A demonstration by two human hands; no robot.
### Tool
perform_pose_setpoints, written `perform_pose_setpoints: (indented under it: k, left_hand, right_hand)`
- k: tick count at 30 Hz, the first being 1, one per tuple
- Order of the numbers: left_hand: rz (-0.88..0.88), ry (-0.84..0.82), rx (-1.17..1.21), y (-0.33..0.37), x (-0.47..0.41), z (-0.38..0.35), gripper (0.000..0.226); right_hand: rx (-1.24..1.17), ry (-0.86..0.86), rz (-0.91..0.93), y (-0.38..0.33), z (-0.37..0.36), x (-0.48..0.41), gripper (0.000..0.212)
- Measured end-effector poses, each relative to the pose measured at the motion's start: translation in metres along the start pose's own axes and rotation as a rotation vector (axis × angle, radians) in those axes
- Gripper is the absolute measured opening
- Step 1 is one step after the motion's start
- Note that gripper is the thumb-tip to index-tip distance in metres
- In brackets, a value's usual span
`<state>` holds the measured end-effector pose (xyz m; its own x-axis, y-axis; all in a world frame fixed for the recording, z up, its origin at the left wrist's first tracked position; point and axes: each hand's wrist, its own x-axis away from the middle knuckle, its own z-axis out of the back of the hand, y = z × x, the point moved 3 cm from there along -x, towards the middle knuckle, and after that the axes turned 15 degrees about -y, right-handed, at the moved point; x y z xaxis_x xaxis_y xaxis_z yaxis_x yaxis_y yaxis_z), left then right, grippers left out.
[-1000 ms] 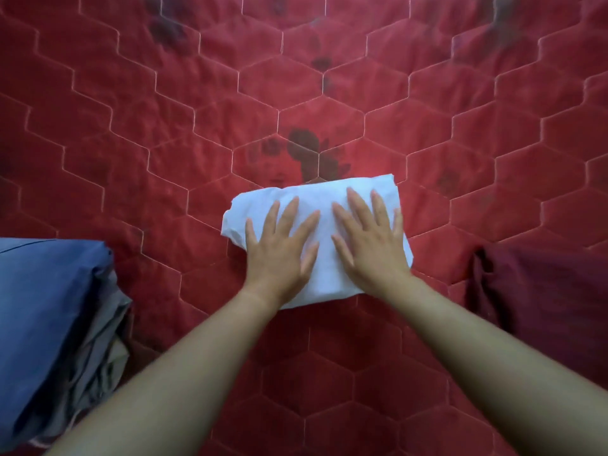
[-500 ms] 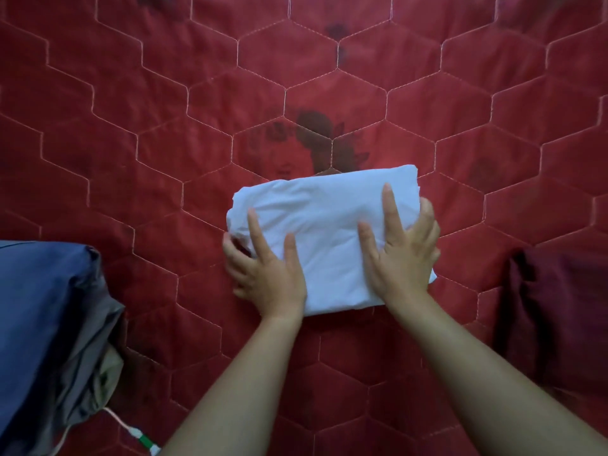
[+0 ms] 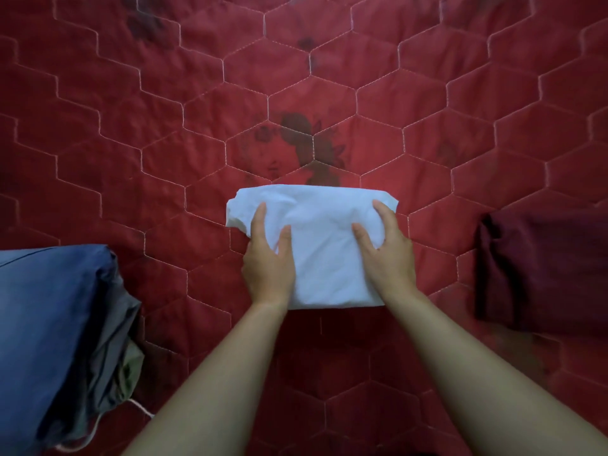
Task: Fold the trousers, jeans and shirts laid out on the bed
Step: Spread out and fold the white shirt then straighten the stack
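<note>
One white garment [image 3: 324, 258], folded into a compact, creased rectangle.

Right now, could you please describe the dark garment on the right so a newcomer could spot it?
On the red hexagon-quilted bedspread, find the white folded garment in the middle. Right of it, apart, lies the dark maroon folded garment: the only piece darker than the bedspread, unlike the blue and grey pile on the left.

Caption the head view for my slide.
Left hand and right hand hold a folded white garment on the red quilt, between a blue-grey clothes pile and a maroon garment.
</note>
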<state>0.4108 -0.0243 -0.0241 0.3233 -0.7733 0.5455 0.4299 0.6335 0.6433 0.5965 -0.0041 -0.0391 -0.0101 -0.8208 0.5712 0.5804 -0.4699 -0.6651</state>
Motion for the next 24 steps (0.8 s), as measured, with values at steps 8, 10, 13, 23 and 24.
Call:
perform_pose_setpoints:
  k: [8, 10, 13, 23, 24]
  left_hand:
    - [0.028, -0.306, -0.187, -0.022, 0.036, -0.009, 0.066]
    - [0.016, -0.289, -0.229, -0.030, 0.033, -0.013, 0.068]
    - [-0.033, -0.219, -0.188, -0.034, 0.029, -0.016, 0.062]
    - [-0.194, -0.217, -0.024, -0.002, 0.059, -0.010, 0.051]
    - [-0.218, -0.232, -0.012, 0.007, 0.066, -0.016, 0.051]
  right_hand:
    - [0.292, -0.001, -0.172, 0.031, -0.005, 0.052, 0.065]
    - [0.245, 0.060, -0.122, 0.033, -0.014, 0.051, 0.065]
    - [0.049, 0.107, -0.076, 0.033, -0.025, 0.046, 0.062]
    - [-0.092, 0.133, 0.089, 0.019, 0.021, 0.073, 0.053]
    - [-0.070, 0.160, 0.111, 0.019, 0.035, 0.078, 0.053]
